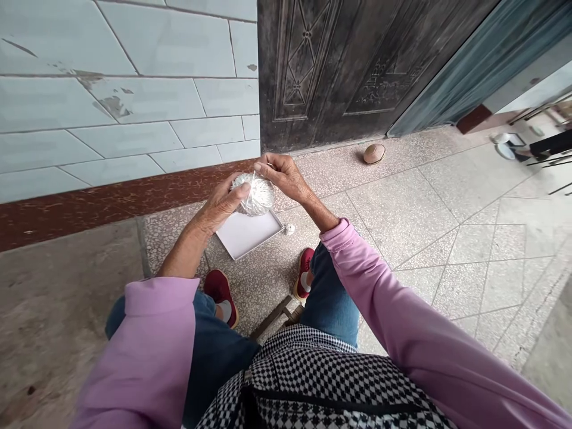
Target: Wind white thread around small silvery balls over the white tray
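Observation:
My left hand (223,202) wraps around a small clear plastic bag (257,195) full of tiny white pieces, thumb pressed on its side. My right hand (283,176) pinches the bag's gathered top between thumb and fingers. Both hands hover above a white flat tray (248,233) lying on the speckled floor. A small whitish bit (289,229) lies just right of the tray. My pink sleeves, blue jeans and red shoes (222,293) show below.
A pale tiled wall (125,101) with a red-brown base runs on the left, a dark embossed metal door (339,71) stands ahead. A round tan object (374,154) lies near the door's foot. A checkered bag (322,381) rests on my lap. Dark furniture legs sit at far right.

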Available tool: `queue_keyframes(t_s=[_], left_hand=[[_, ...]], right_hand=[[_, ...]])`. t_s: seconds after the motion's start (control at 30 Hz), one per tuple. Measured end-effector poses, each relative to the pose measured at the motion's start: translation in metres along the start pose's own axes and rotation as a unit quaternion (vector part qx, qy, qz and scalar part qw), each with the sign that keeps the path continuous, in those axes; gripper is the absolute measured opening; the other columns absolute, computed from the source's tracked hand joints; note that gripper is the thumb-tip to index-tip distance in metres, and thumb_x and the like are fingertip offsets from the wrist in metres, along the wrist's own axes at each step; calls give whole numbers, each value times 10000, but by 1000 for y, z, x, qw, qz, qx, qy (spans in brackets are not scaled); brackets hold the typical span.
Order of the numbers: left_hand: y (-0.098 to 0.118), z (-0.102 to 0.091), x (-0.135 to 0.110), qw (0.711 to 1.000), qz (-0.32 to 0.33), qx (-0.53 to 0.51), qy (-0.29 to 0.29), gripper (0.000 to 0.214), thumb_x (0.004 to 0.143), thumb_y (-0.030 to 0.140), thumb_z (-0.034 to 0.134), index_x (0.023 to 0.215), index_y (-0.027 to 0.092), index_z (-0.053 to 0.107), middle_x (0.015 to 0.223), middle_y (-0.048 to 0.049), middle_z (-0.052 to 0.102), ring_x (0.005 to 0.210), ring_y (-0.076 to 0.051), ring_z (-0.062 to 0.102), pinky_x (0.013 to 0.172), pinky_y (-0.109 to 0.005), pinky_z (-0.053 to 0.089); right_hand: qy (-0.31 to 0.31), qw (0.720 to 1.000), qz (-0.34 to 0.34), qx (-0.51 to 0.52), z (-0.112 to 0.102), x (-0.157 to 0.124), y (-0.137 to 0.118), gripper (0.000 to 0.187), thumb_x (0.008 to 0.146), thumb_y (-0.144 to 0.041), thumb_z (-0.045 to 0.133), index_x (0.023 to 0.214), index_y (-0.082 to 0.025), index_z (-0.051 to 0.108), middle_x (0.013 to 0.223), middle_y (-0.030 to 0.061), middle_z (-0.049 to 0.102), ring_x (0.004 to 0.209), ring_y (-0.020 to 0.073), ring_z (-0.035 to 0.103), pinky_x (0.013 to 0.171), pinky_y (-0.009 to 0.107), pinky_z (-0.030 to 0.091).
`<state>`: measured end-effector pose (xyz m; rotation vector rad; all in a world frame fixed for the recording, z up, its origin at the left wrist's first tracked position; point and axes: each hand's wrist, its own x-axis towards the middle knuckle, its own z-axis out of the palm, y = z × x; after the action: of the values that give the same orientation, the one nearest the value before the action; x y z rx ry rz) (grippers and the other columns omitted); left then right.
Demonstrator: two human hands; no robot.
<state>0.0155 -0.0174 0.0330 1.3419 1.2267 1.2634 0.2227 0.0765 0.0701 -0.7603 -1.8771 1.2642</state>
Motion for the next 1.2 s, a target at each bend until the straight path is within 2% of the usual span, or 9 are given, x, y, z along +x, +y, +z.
queue_keyframes(t_s=[0.07, 0.17, 0.37, 0.5, 0.7, 0.83, 0.93, 1.0, 1.2], left_hand=[[4, 2, -2, 996, -46, -71, -40, 1002, 767, 1029, 1071, 1294, 213, 821, 1194, -173, 900, 1145, -425, 867, 1023, -584, 729], [7, 1, -2, 987, -83, -126, -49, 1072, 660, 900, 1209, 1377, 214, 806, 1219, -152, 905, 1172, -407, 851, 1017, -531, 699], [7, 1, 2, 973, -134, -149, -113, 901, 713, 737, 1227, 1297, 179, 828, 1134, -147, 905, 1176, -415, 857, 967, -487, 693], [4, 7, 8, 979, -113, -154, -66, 877, 644, 602, 1250, 1304, 202, 834, 1137, -117, 899, 1110, -380, 863, 956, -484, 715], [4, 12, 19, 973, -69, -220, -5, 777, 723, 703, 1150, 1283, 256, 851, 1187, -149, 884, 1245, -486, 872, 1040, -613, 761], [7, 9, 26, 965, -24, -249, 76, 803, 683, 680, 1181, 1274, 249, 850, 1209, -139, 877, 1298, -461, 849, 1109, -592, 742], [6, 5, 29, 963, -24, -241, 119, 868, 587, 636, 1244, 1233, 223, 837, 1196, -126, 859, 1227, -405, 828, 1095, -566, 724], [5, 0, 30, 964, -28, -231, 131, 914, 554, 669, 1253, 1219, 223, 814, 1201, -120, 846, 1226, -393, 808, 1072, -560, 710], [6, -12, 25, 978, -34, -156, 134, 965, 670, 786, 1183, 1296, 258, 672, 1292, -78, 812, 1278, -347, 711, 1081, -536, 638]], right_hand=[[2, 1000, -7, 13, 1, -1, 2, 729, 1232, -737, 904, 798, -266, 556, 774, -39, 466, 774, 176, 403, 736, 334, 409], [10, 1000, -6, 18, 4, -2, 6, 665, 1243, -658, 918, 841, -260, 568, 790, -39, 434, 784, 185, 427, 741, 324, 432], [16, 999, 18, 23, 8, -1, 17, 619, 1234, -556, 948, 851, -261, 561, 811, -30, 435, 826, 199, 443, 746, 310, 436], [21, 997, 42, 60, 6, 7, 26, 649, 1257, -508, 934, 814, -261, 529, 779, -47, 431, 797, 172, 390, 719, 294, 402], [51, 989, 108, 92, 12, 21, 43, 711, 1258, -537, 925, 778, -256, 483, 774, -61, 421, 782, 147, 368, 712, 273, 376], [41, 993, 104, 36, 19, 19, 49, 607, 1244, -396, 881, 784, -250, 514, 796, -51, 457, 819, 161, 424, 782, 293, 426], [16, 996, 84, -25, 21, 11, 49, 516, 1223, -233, 774, 781, -250, 508, 816, -30, 515, 865, 176, 482, 846, 316, 449], [-7, 996, 76, -53, 22, 4, 46, 478, 1234, -227, 731, 797, -249, 539, 811, -24, 550, 879, 193, 525, 886, 326, 467], [-99, 990, 67, -78, 33, -6, 37, 343, 1253, -169, 749, 913, -204, 761, 827, -14, 659, 900, 212, 622, 946, 321, 504]])
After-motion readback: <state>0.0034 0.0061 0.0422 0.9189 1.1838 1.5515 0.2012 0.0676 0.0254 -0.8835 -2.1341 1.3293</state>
